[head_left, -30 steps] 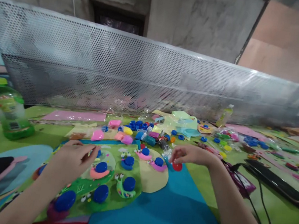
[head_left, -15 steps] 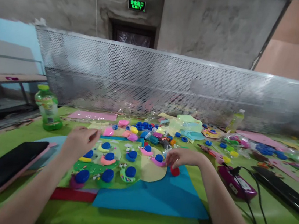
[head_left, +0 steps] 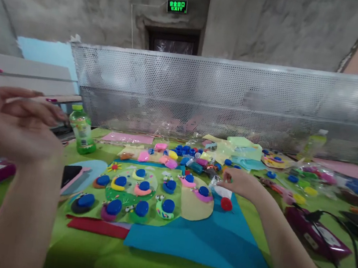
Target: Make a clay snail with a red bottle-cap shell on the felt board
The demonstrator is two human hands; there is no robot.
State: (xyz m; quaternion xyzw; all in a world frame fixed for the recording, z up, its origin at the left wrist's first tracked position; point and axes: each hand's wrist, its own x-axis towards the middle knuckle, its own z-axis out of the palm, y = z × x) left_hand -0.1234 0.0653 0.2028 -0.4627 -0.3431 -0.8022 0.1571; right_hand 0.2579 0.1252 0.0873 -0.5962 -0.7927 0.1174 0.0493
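Observation:
My left hand (head_left: 14, 122) is raised at the left, blurred, fingers loosely bent and apart, with nothing seen in it. My right hand (head_left: 237, 181) hangs low at the right of the snail figures, its fingertips at a clear plastic wrapper (head_left: 223, 191); whether they grip it is unclear. Just below lies a red round piece (head_left: 226, 204) on the blue sheet (head_left: 200, 243). Several clay snails with blue caps, such as a green one (head_left: 166, 207), sit on a green decorated sheet (head_left: 154, 192). A pink snail (head_left: 204, 194) rests on a cream round piece (head_left: 195, 207).
A green bottle (head_left: 82, 131) stands left, another bottle (head_left: 313, 146) back right. Clay packs (head_left: 171, 163) and blue caps (head_left: 186, 150) lie behind the snails. A purple power strip (head_left: 318, 233) with black cables is at right; a red strip (head_left: 99, 227) lies in front.
My left hand has moved left and up, away from the snails. The view has shifted, and the red piece now lies below my right hand, apart from its fingers.

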